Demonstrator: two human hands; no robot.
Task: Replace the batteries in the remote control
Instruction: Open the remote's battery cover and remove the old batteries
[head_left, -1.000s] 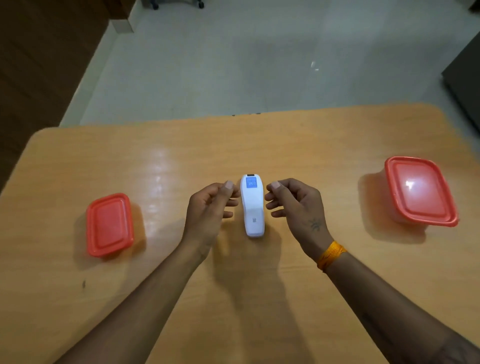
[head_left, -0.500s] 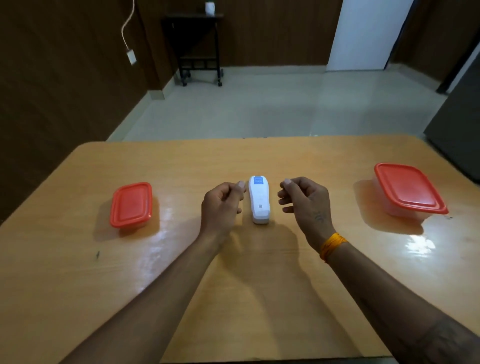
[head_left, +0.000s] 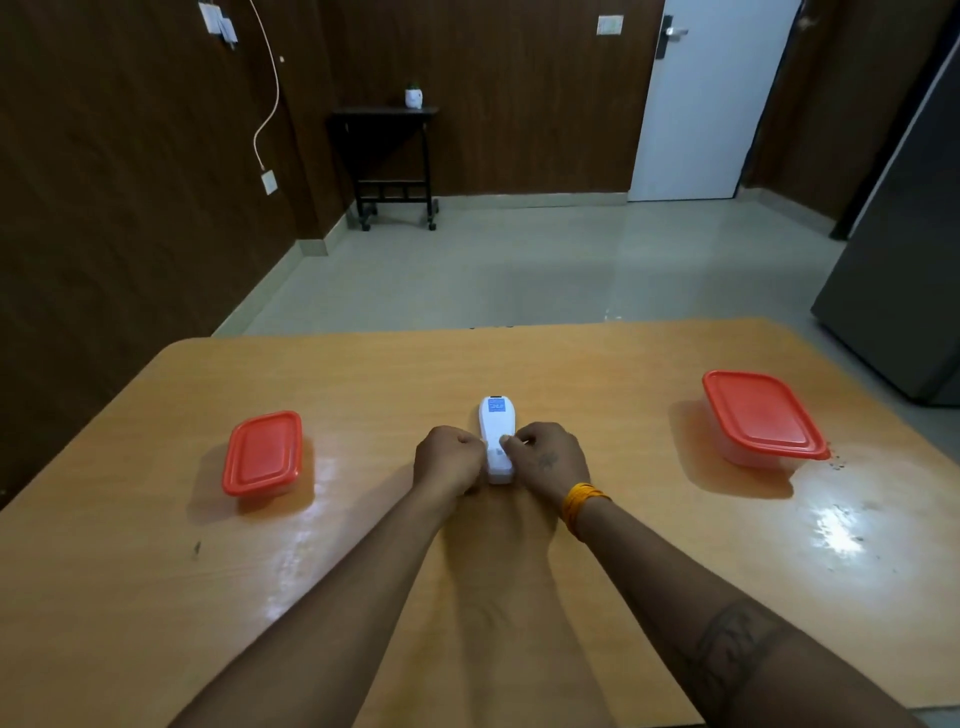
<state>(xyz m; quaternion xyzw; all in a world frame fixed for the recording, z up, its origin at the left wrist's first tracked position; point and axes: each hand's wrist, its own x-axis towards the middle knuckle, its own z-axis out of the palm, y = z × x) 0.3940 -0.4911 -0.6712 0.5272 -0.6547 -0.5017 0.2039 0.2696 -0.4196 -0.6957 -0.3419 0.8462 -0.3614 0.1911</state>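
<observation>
A white remote control (head_left: 495, 423) lies back side up in the middle of the wooden table (head_left: 623, 571), its blue-labelled end pointing away from me. My left hand (head_left: 449, 457) is curled against its left side. My right hand (head_left: 548, 457) presses on its right side, with the thumb resting on the back cover. Both hands hold the near half of the remote against the table. No batteries are visible.
A small container with a red lid (head_left: 263, 453) stands on the table to the left. A larger red-lidded container (head_left: 762, 415) stands to the right. Beyond the table are a tiled floor, a black side table (head_left: 387, 161) and a white door (head_left: 701, 98).
Both hands closed in from beside the remote and now grip it from both sides. The camera tilted up, showing more of the room.
</observation>
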